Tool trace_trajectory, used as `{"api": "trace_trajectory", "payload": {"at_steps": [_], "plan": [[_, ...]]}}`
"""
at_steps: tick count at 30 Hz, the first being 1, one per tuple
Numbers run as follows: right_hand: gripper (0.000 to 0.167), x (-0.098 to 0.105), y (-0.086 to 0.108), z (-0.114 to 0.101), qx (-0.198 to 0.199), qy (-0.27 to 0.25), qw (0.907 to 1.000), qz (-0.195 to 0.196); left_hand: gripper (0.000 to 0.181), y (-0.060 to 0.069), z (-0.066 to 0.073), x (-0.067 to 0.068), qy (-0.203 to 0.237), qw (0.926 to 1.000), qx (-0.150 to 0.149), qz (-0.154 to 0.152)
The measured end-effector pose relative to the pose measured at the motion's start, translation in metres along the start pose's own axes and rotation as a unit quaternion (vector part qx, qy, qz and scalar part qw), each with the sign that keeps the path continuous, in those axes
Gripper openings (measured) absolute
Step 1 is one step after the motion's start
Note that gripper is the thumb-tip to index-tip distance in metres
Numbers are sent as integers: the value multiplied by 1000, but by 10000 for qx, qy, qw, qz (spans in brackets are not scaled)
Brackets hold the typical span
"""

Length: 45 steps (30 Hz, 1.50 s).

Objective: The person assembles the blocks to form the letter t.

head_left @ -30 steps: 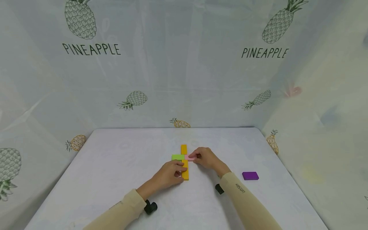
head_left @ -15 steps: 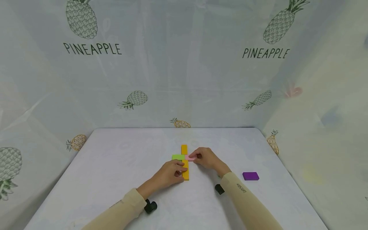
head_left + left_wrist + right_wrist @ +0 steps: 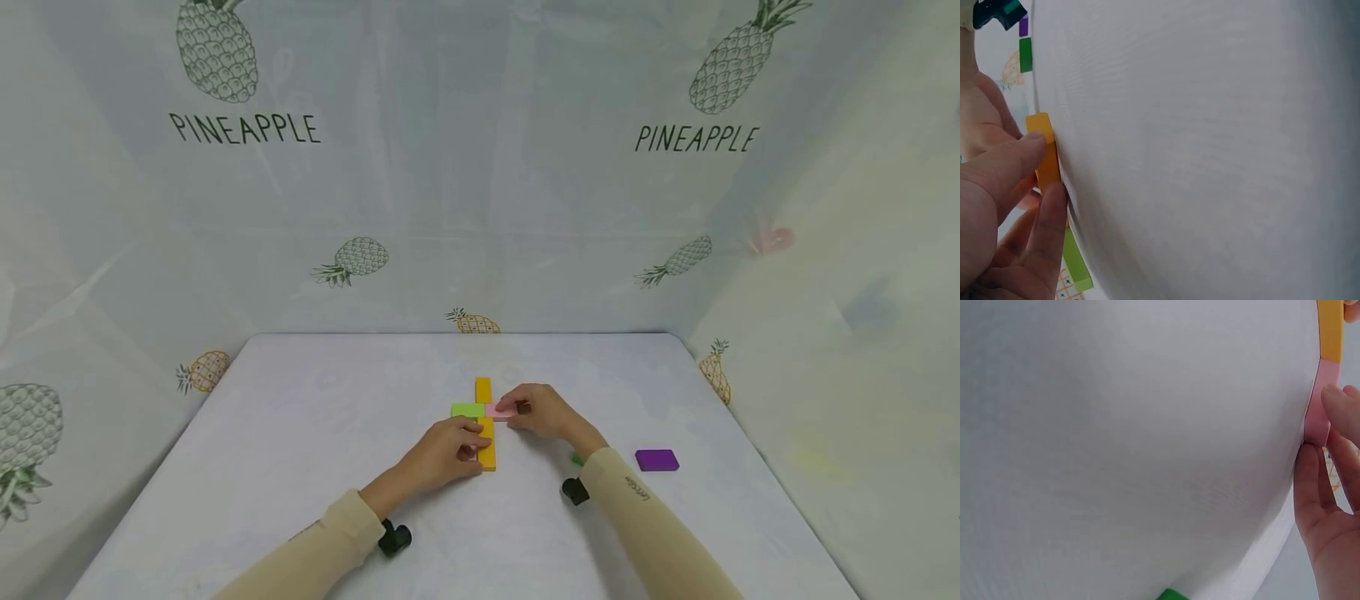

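Flat rectangular blocks lie in a cross on the white table. In the head view my left hand (image 3: 438, 454) grips the near yellow block (image 3: 487, 456); the left wrist view has a thumb and finger along its sides. My right hand (image 3: 546, 412) holds the pink block (image 3: 492, 409), which forms the cross's right arm. In the right wrist view that pink block (image 3: 1320, 406) touches the end of the yellow block (image 3: 1330, 331), with fingertips at its side and outer end. A light green block (image 3: 467, 410) is the left arm, and another yellow block (image 3: 483, 390) points away at the far side.
A purple block (image 3: 657, 460) lies to the right of my right forearm. Partly hidden by that arm is a dark green block (image 3: 577, 458). A pineapple-print sheet (image 3: 480, 208) hangs behind the table (image 3: 337, 375). Black wrist cameras (image 3: 394, 538) sit under both cuffs.
Both hands keep their hold and the blocks stay put. The head view has shifted slightly, and more of the dark green block shows beside my right wrist.
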State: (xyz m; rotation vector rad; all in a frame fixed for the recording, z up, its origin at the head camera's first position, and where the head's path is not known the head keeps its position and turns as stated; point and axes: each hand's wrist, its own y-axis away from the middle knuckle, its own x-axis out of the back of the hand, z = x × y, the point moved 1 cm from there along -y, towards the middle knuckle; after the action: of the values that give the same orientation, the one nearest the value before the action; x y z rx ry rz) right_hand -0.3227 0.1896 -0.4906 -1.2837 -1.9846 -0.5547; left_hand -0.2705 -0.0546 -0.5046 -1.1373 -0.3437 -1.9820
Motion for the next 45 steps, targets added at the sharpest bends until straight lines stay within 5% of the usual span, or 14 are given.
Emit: {"api": "trace_trajectory", "payload": {"at_steps": [13, 21, 30, 45], "plan": [[29, 16, 10, -7, 440, -22, 9989, -153, 38, 1, -2, 1, 114, 9999, -62, 27], [37, 34, 34, -8, 310, 238, 9990, -200, 38, 2, 1, 3, 200, 9998, -13, -9], [39, 42, 69, -4, 390, 595, 9975, 45, 38, 4, 2, 3, 247, 9997, -52, 61], [38, 42, 125, 17, 259, 721, 9921, 995, 38, 4, -2, 0, 245, 9993, -260, 133]]}}
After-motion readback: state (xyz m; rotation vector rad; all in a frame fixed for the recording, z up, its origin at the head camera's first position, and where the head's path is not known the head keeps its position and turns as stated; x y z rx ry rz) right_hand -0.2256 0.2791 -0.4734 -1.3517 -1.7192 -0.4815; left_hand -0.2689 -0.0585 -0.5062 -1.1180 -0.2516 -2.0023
